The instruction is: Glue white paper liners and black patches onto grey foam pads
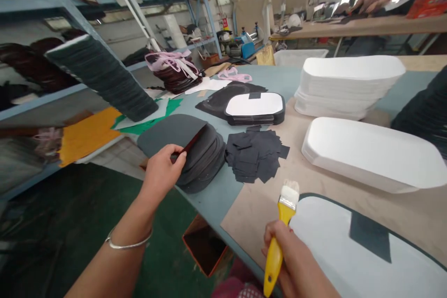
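Observation:
My left hand (165, 165) pinches the near edge of a dark oval sheet on top of a stack of dark oval sheets (206, 153); the sheet's underside shows dark red. My right hand (286, 247) is closed around the yellow handle of a brush (286, 209), its pale bristles pointing up and away. Right beside it lies a white oval panel (324, 237) with a dark rim and a dark square patch (370, 235) on it. Between the hands and farther back is a pile of small dark patches (253, 153).
White oval stacks (377, 149) (349, 79) stand on the right. Behind the patches sits a smaller dark stack topped with white (256, 104). A tall dark stack (101, 74) leans at the left. An open box (206, 247) is below the table edge. A person works at a far table.

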`<action>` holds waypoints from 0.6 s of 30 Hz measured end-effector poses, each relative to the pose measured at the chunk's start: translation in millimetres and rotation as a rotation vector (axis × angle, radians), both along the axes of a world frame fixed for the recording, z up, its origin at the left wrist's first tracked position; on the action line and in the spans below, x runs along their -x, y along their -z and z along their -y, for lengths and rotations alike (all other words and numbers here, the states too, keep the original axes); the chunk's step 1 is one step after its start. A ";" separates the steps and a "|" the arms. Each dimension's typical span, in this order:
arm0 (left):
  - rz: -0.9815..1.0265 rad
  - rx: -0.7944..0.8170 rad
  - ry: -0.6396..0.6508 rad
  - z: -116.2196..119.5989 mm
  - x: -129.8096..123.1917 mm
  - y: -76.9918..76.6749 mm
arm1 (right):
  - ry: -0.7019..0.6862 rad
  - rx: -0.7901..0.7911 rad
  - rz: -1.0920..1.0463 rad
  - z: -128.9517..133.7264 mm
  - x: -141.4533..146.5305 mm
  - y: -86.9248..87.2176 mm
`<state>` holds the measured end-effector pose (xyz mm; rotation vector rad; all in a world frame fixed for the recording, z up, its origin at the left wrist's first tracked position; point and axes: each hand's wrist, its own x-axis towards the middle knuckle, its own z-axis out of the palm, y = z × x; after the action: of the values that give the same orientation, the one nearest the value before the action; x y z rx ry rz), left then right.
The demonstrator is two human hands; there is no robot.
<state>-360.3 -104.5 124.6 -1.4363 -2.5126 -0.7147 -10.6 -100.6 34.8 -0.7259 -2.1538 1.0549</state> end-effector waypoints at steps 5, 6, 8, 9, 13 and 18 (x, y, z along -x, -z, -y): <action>-0.112 -0.204 0.124 13.1 -41.0 9.8 | -0.134 0.142 -0.102 -23.4 42.5 -29.5; -0.133 -0.223 0.173 14.6 -51.7 13.3 | -0.129 0.199 -0.130 -28.8 54.7 -37.5; -0.141 -0.247 0.258 17.0 -72.7 20.2 | -0.080 0.304 -0.200 -38.4 81.9 -51.0; -0.130 -0.252 0.296 18.8 -82.7 23.5 | -0.034 0.336 -0.234 -42.6 95.4 -55.7; -0.072 -0.375 0.338 41.6 -122.7 40.5 | 0.159 0.302 -0.310 -56.3 132.5 -61.7; 0.329 -0.396 0.566 77.7 -161.0 73.2 | 0.137 0.220 -0.420 -60.7 123.3 -77.5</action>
<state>-199.3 -182.2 51.5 -2.0019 -1.9695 -1.5518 -133.8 -39.9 112.2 -0.6696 -1.6285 1.2558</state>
